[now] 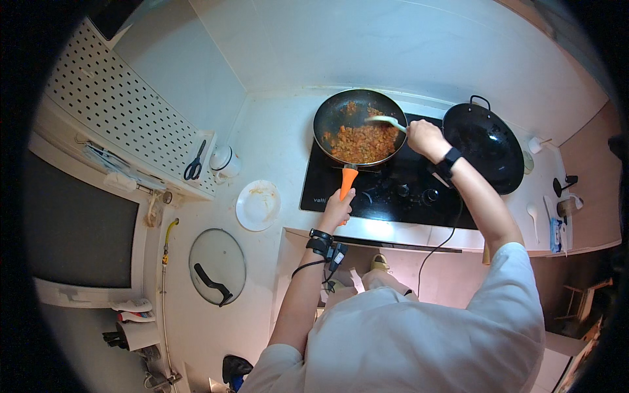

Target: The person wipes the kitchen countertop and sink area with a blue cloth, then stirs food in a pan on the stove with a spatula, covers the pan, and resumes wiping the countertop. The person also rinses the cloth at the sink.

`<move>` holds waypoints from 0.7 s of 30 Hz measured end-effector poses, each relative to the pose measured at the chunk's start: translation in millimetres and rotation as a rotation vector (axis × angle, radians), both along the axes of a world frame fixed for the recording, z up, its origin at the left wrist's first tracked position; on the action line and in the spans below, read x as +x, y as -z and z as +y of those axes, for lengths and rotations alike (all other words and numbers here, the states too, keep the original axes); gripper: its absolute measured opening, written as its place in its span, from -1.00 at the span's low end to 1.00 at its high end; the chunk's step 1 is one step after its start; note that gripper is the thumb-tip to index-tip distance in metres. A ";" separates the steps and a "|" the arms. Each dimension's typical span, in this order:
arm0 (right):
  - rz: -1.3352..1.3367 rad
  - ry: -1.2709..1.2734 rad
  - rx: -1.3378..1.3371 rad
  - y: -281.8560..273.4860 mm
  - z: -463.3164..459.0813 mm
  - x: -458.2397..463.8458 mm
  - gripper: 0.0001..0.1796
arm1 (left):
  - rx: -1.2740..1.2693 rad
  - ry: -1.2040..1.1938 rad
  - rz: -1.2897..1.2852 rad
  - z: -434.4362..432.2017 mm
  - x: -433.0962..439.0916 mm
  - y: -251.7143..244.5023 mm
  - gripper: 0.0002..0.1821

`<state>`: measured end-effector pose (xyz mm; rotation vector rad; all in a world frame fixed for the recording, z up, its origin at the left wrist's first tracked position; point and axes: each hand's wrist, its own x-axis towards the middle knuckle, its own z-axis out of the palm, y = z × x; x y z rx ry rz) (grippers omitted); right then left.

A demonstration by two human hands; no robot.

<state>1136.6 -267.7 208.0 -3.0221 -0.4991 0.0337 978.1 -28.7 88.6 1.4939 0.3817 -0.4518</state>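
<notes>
My left hand (337, 210) grips the orange handle (349, 180) of a dark frying pan (334, 110) over the black cooktop (319, 191). Chopped, reddish-orange food (362, 144) covers the lower part of the pan, with a few bits higher up its wall. Closed around the handle of a pale green spatula or spoon (385, 119), my right hand (425, 139) is at the pan's right rim. The utensil's head lies inside the pan, over the food's upper edge. Both wrists wear black straps, and the left one bears a small device with a cable.
A black wok (484, 142) stands at the right of the cooktop. On the left counter are a stained white plate (258, 205), a glass lid (217, 266) and a white enamel mug (225, 161). Scissors (195, 164) lie by the pegboard. A white spoon (533, 216) rests at far right; a cable (437, 248) hangs over the counter edge.
</notes>
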 end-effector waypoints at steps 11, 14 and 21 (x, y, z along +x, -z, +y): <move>-0.001 -0.282 -0.163 -82.5 19.6 -44.2 -0.80 | 0.008 0.004 -0.026 -0.8 0.3 3.6 -0.61; -0.085 -0.024 -0.318 -72.7 19.1 -39.9 -0.80 | -0.017 -0.011 -0.027 -0.7 1.7 4.5 -0.62; -0.009 -0.231 -0.033 -58.5 32.5 -51.8 -0.72 | -0.015 0.000 -0.019 0.6 1.4 4.0 -0.67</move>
